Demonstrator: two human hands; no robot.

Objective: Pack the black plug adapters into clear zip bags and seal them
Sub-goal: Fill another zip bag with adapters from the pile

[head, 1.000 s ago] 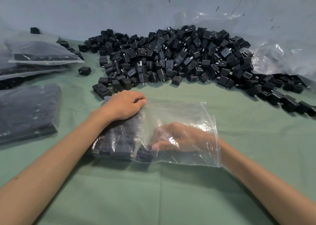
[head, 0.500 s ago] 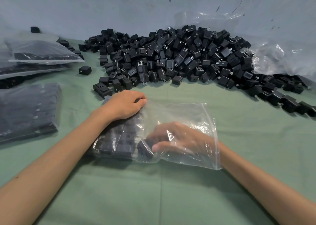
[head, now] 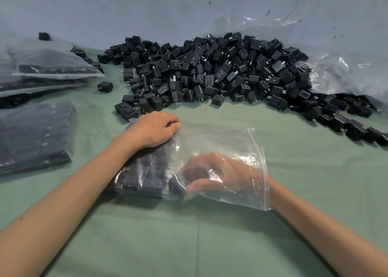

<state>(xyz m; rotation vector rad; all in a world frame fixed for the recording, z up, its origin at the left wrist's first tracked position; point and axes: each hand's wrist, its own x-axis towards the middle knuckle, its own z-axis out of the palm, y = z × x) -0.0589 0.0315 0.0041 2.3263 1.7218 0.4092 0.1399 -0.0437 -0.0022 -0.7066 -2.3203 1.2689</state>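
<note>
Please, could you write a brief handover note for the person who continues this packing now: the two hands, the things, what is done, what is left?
Left hand: grips the open zip bag at its far edge, holding it down.
Right hand: inside the bag, at a tilted adapter; grip unclear through the plastic.
Things: packed adapters fill the bag's left part; loose pile behind; filled bags at left.
Done: bag partly filled.
To do: fill the right part, seal, continue with the pile.

Black plug adapters (head: 210,77), clear zip bag (head: 220,142), dull green tablecloth (head: 294,171), pale blue-grey wall (head: 126,9)
</note>
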